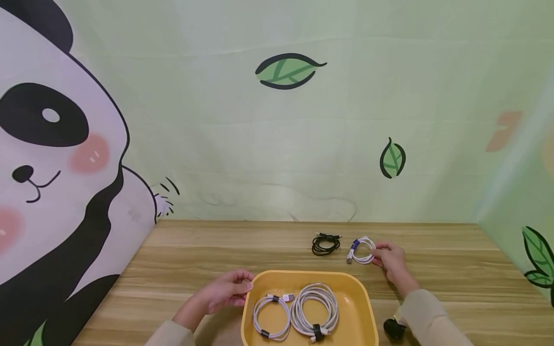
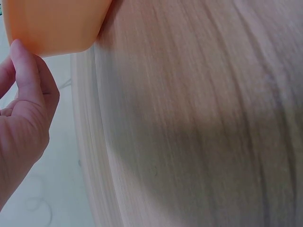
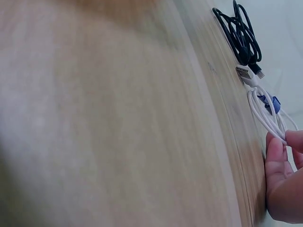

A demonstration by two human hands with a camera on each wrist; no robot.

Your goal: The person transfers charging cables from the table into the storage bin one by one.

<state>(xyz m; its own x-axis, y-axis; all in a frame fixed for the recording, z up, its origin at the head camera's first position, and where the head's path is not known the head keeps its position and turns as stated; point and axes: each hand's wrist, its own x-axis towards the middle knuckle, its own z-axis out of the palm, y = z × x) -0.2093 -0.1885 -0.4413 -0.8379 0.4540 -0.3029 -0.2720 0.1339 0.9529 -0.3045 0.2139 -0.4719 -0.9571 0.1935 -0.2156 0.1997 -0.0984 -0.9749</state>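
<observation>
My right hand (image 1: 391, 260) pinches the edge of a coiled white USB cable (image 3: 266, 113) with a blue tie, at the back right of the table. Just left of it lies a coiled black cable (image 1: 325, 244), apart from the hand. At the front, a yellow tray (image 1: 356, 307) holds a small coiled white cable (image 1: 256, 317) with black ties and a larger, thicker coiled whitish cable (image 1: 331, 307) with a black strap. My left hand (image 1: 227, 290) holds the tray's back left corner between thumb and fingers; some fingertips are hidden in the left wrist view.
A small black object (image 1: 394, 329) sits by the right sleeve, partly covered by it. The wood-grain table (image 1: 195, 250) ends at a green backdrop (image 1: 225, 144) printed with a panda and leaves.
</observation>
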